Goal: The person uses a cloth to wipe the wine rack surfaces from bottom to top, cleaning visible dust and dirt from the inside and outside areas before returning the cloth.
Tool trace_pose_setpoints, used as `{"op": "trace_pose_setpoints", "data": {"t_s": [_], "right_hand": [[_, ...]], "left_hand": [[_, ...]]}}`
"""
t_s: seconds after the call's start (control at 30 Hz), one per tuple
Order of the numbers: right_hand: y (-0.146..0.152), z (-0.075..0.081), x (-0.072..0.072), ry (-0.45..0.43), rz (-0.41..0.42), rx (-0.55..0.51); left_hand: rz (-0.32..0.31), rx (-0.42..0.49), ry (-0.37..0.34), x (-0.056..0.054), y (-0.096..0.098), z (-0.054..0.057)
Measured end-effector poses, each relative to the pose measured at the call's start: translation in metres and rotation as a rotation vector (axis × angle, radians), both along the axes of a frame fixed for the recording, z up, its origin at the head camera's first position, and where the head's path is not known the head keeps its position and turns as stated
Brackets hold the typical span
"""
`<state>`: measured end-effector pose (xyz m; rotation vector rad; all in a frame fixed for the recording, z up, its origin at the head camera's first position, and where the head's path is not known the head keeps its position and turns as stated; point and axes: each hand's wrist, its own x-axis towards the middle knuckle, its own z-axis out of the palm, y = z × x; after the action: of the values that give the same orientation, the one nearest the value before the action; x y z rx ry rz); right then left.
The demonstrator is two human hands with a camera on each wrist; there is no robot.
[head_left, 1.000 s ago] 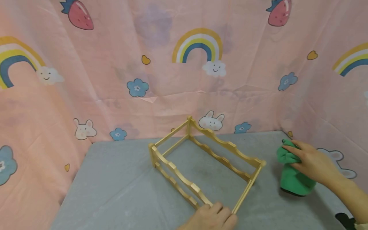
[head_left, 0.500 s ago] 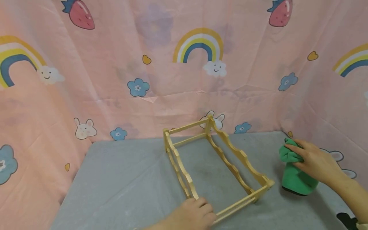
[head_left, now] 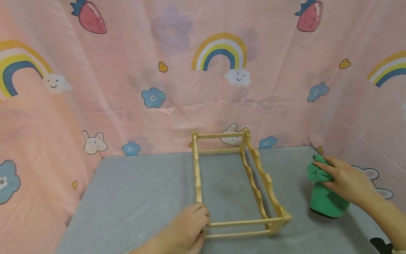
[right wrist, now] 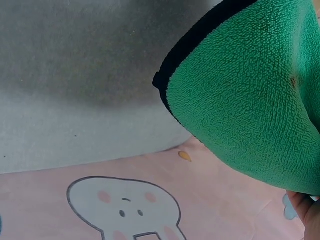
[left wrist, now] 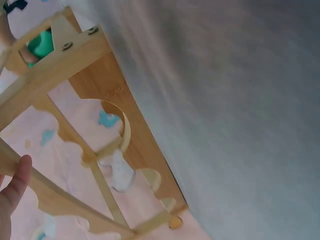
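Note:
A light wooden rack (head_left: 266, 178) with wavy-edged side rails stands on the grey table. My left hand (head_left: 187, 225) grips its near left corner; in the left wrist view, the thumb (left wrist: 21, 175) lies against a scalloped rail and two screw heads show on the frame. To the right, my right hand (head_left: 349, 180) holds a bunched green terry cloth (head_left: 328, 201) with dark edging, fingers over its gathered top. The cloth's loose part hangs below the hand, and in the right wrist view the cloth (right wrist: 240, 90) fills the upper right, its black border showing.
The grey-covered table (head_left: 136, 197) ends at a pink curtain (head_left: 127, 70) printed with rainbows, bunnies and flowers, along the back and both sides. A black shape (head_left: 380, 244) lies at the lower right beside the right forearm.
The left hand has turned the rack, which now points nearly straight away from me, and has itself shifted left. The right hand and cloth have stayed in about the same place.

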<state>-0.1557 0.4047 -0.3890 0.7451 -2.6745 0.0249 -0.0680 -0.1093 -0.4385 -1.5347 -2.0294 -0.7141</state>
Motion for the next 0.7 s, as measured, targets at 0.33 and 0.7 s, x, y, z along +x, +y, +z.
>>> {"op": "trace_pose_setpoints", "data": {"t_s": [0.33,0.7], "right_hand": [[-0.003,0.002,0.009,0.020,-0.009,-0.027],[-0.013,0.007,0.017,0.034,-0.007,-0.034]], "left_hand": [[0.010,-0.026,-0.048,0.001,-0.013,-0.001],[0.079,-0.060,-0.010,0.003,-0.002,-0.001]]}}
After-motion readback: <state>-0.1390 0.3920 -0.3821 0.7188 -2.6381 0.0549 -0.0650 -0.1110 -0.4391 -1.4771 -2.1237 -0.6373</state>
